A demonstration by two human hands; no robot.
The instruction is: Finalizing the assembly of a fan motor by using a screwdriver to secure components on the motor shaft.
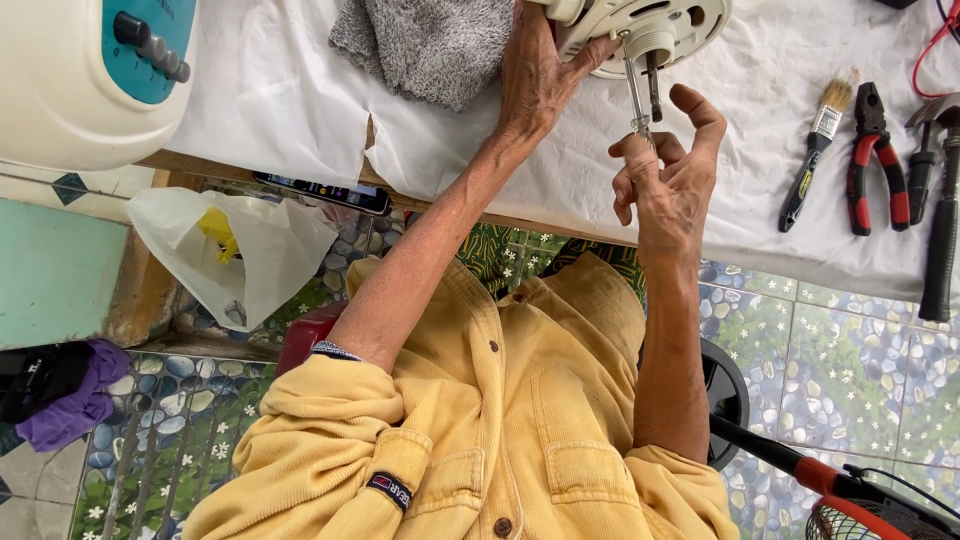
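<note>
The person works at a table covered with a white sheet (300, 100). The left hand (535, 80) lies flat on a white round fan motor housing (650, 30) and holds it steady. Its fingers are spread on the housing, pressing more than grabbing.

The right hand (665, 175) pinches a thin screwdriver (637, 100) with a clear handle. The thumb and first fingers close around the handle. The metal tip points up into the housing, right next to the short dark shaft (653, 85) that sticks out of the middle.

It looks like the work is in the middle. The housing is already off the fan and lies on the table. The screwdriver is still in the part, so at least one screw is not finished. I cannot tell if the screw goes in or comes out.

A grey towel (430, 45) lies beside the left hand. To the right, well apart from the hands, lie a paint brush (815, 150), red pliers (875, 160) and a hammer (940, 210). None of these is being touched. A phone (325, 192) sits at the table edge. A white plastic bag (240, 250) hangs below it. A fan base with buttons (100, 70) stands at the far left.
</note>
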